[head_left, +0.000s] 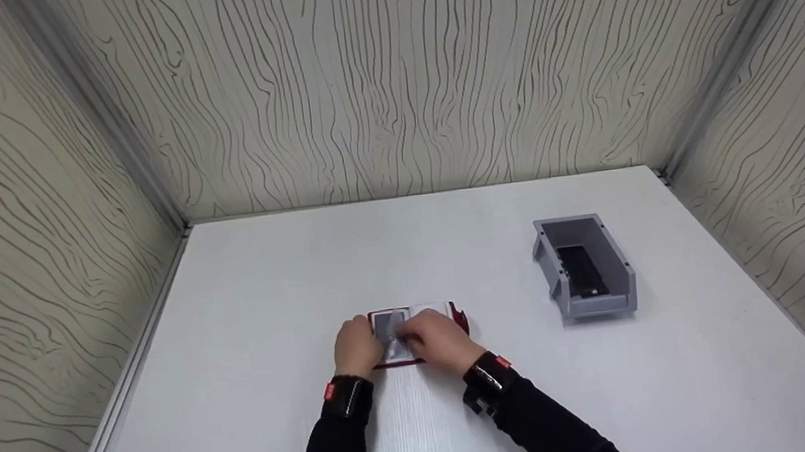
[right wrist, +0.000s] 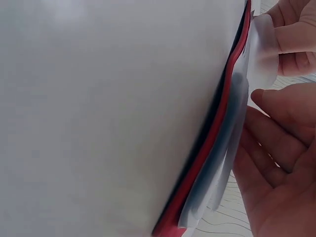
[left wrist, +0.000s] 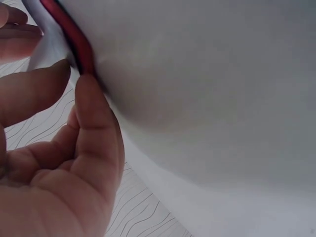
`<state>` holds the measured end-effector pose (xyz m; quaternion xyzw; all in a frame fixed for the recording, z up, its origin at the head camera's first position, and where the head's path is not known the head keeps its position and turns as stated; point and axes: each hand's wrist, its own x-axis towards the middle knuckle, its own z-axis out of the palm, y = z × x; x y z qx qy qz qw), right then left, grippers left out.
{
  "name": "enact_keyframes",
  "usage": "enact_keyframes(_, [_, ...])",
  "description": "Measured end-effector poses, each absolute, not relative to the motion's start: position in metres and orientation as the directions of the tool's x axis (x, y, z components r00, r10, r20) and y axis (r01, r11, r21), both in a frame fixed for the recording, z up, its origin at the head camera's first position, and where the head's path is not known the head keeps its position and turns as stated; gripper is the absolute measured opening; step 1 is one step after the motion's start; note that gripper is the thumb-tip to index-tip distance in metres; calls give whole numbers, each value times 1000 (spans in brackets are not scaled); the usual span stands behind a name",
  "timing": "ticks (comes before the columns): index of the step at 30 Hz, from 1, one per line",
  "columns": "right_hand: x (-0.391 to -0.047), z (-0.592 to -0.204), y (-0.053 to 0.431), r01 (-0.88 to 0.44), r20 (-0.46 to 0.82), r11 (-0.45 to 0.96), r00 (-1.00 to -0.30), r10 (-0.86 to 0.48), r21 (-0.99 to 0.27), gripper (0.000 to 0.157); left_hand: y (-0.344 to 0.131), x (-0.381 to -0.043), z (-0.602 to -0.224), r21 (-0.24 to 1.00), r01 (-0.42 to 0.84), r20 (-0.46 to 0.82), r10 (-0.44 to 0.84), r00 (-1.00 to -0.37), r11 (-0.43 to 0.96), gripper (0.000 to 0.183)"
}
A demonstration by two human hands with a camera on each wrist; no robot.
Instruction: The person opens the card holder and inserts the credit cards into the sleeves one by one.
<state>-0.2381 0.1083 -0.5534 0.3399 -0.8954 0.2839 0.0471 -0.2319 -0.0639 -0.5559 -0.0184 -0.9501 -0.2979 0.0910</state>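
Note:
A red-edged card holder [head_left: 399, 364] lies spread on the white table, with clear plastic sleeves [right wrist: 224, 143] inside and a grey panel [head_left: 386, 323] showing on its left half. My left hand [head_left: 356, 346] grips the holder's left side; in the left wrist view, the thumb and forefinger of this left hand [left wrist: 84, 143] pinch close at the red edge [left wrist: 79, 42]. My right hand [head_left: 443, 340] bends over the middle of the holder, by a raised translucent sleeve. In the right wrist view, the right hand's [right wrist: 284, 148] thumb and fingers meet at the sleeve edges, its fingertips partly hidden.
On the right of the table [head_left: 266, 268] stands a grey plastic bin [head_left: 598, 304] holding a flat black item [head_left: 582, 271]. Wood-grain patterned panels [head_left: 374, 81] enclose the table at the back and both sides.

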Motion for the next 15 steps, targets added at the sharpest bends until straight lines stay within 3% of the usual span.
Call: enact_keyframes(15, [-238, -554, 108, -624, 255, 632, -774, -579, -460, 24, -65, -229, -542, 590, 153, 230, 17, -973, 793, 16])
